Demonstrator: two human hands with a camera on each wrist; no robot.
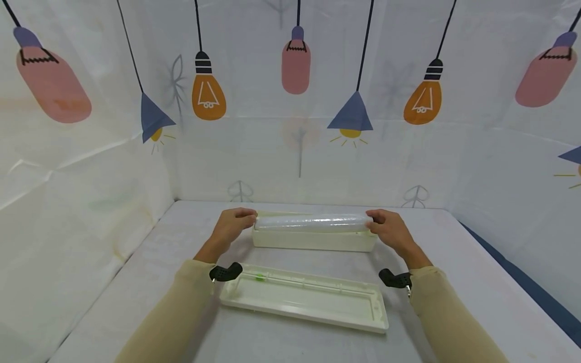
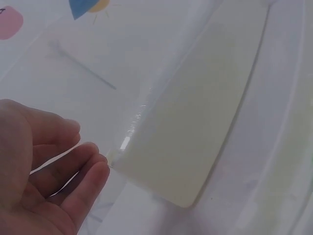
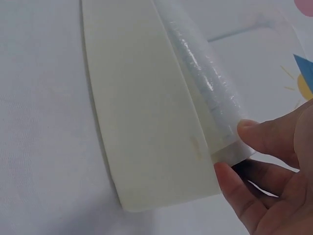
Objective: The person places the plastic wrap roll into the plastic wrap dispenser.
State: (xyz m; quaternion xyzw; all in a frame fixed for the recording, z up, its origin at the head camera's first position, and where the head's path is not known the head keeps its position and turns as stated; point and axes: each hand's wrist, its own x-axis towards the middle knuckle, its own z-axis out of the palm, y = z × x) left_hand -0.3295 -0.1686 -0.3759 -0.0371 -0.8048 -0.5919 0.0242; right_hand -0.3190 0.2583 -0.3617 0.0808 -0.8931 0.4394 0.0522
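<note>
A shiny clear roll of cling film [image 1: 313,222] lies lengthwise at the top of a long cream box [image 1: 313,241]. My left hand [image 1: 232,225] is at the roll's left end, its bent fingertips touching there; the box wall partly hides that contact in the left wrist view. At the other end my right hand [image 1: 389,229] grips the roll, the thumb [image 3: 249,131] on the film and the fingers at the dark end opening. In the right wrist view, that end of the roll [image 3: 210,78] sits above the box wall [image 3: 142,112].
Nearer to me, a cream lid [image 1: 304,301] rests inside up on the white table [image 1: 458,252], with a small green mark [image 1: 260,277] near its upper left. White sheets with printed lamps [image 1: 350,113] hang behind and at the sides.
</note>
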